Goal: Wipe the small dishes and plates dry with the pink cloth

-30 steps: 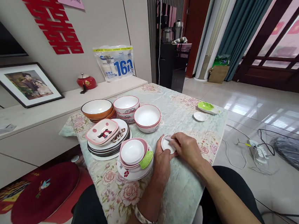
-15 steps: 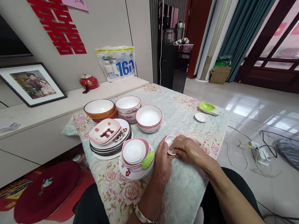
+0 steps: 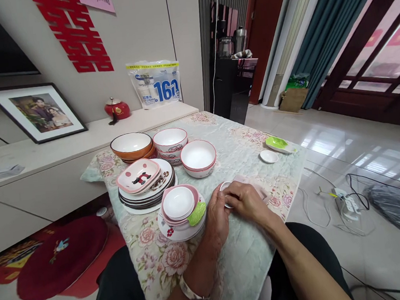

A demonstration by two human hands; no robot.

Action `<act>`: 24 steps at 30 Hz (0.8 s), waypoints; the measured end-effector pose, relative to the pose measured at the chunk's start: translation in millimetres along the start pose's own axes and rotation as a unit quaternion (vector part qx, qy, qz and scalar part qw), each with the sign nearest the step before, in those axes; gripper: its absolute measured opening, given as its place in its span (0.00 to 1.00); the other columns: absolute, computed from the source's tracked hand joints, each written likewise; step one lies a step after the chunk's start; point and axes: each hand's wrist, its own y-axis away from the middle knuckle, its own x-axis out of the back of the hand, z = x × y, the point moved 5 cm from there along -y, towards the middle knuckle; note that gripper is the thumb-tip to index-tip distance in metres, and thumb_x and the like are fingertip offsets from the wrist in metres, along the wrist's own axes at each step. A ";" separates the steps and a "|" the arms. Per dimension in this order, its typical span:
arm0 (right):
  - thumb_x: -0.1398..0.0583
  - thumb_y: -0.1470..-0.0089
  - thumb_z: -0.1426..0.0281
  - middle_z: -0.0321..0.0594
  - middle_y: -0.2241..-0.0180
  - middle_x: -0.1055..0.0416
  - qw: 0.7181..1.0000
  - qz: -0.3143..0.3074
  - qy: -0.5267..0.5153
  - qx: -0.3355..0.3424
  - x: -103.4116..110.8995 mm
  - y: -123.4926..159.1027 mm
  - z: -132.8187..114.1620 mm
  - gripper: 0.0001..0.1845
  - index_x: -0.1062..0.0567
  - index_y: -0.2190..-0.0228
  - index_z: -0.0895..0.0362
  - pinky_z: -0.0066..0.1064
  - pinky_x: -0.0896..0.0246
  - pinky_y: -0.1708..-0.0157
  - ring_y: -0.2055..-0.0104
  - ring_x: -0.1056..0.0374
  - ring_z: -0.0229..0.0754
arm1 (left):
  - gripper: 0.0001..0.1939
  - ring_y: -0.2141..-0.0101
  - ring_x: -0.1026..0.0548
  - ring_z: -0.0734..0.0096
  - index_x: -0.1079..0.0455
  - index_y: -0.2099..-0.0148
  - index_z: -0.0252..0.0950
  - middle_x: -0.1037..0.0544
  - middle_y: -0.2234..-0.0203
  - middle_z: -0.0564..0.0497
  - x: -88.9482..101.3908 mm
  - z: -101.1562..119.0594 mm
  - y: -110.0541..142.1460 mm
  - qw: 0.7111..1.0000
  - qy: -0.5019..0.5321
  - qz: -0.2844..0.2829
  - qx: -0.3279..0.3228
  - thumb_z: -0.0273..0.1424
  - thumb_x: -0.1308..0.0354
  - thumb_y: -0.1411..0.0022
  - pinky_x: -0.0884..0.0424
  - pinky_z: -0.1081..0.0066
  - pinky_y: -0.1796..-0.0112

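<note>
My left hand [image 3: 217,216] is closed round the edge of a small white dish [image 3: 225,185], held just above the tablecloth. Over that dish bends my right hand [image 3: 243,201], fingers bunched at its inside and covering most of it. Whatever those fingers pinch is hidden. A pale pinkish, thin cloth-like piece [image 3: 262,192] shows behind the right hand; whether the hand grips it cannot be made out. Left of my hands, small white bowls [image 3: 178,203] are stacked on pink dishes, a green leaf-shaped dish [image 3: 197,214] and a flowered plate [image 3: 172,233].
A plate stack [image 3: 149,207] carries a pink cartoon dish [image 3: 138,175]. Behind stand orange bowls [image 3: 131,146], red-rimmed bowls [image 3: 170,141] and a white bowl pair [image 3: 198,156]. Near the table's right edge lie a white saucer [image 3: 269,156] and a green-and-white dish [image 3: 279,144].
My right hand has shifted slightly left over the small white dish, hiding more of its inside. The left hand keeps its hold. The stacked tableware stays where it was.
</note>
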 end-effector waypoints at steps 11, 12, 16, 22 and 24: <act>0.44 0.40 0.73 0.42 0.67 0.29 0.980 0.021 0.151 -0.129 26.7 8.2 16.6 0.08 0.24 0.65 0.58 0.31 0.45 0.66 0.66 0.33 0.42 | 0.27 0.59 0.23 0.59 0.35 0.46 0.33 0.23 0.53 0.40 1.8 0.5 -0.5 0.999 0.005 0.021 -0.027 0.47 0.42 0.40 0.23 0.65 0.64; 0.44 0.41 0.73 0.42 0.67 0.28 0.980 0.055 0.133 -0.138 28.1 8.2 20.8 0.08 0.24 0.65 0.58 0.31 0.44 0.64 0.65 0.33 0.43 | 0.27 0.59 0.23 0.59 0.35 0.46 0.33 0.24 0.54 0.39 1.7 0.8 -0.6 0.999 0.011 0.022 -0.024 0.46 0.42 0.40 0.23 0.64 0.64; 0.44 0.40 0.69 0.41 0.64 0.25 0.974 0.150 -0.003 -0.169 29.6 8.1 34.3 0.08 0.24 0.64 0.56 0.33 0.40 0.60 0.61 0.31 0.43 | 0.22 0.60 0.23 0.60 0.35 0.48 0.33 0.24 0.55 0.41 -0.3 0.2 -1.3 0.999 0.007 0.035 0.004 0.38 0.42 0.41 0.22 0.63 0.64; 0.52 0.33 0.64 0.41 0.65 0.27 0.992 0.057 -0.064 -0.096 19.9 3.6 20.6 0.19 0.25 0.67 0.55 0.35 0.40 0.58 0.61 0.32 0.43 | 0.15 0.60 0.24 0.64 0.35 0.52 0.35 0.25 0.58 0.46 7.8 -6.0 -6.7 0.994 -0.069 0.076 -0.025 0.28 0.46 0.44 0.21 0.64 0.64; 0.51 0.33 0.63 0.40 0.67 0.28 0.995 0.035 -0.042 -0.081 19.5 3.8 14.2 0.17 0.26 0.68 0.55 0.34 0.40 0.60 0.63 0.33 0.43 | 0.14 0.62 0.24 0.66 0.35 0.52 0.36 0.25 0.60 0.47 13.4 -8.7 -9.2 0.991 -0.093 0.086 -0.044 0.28 0.48 0.42 0.22 0.65 0.65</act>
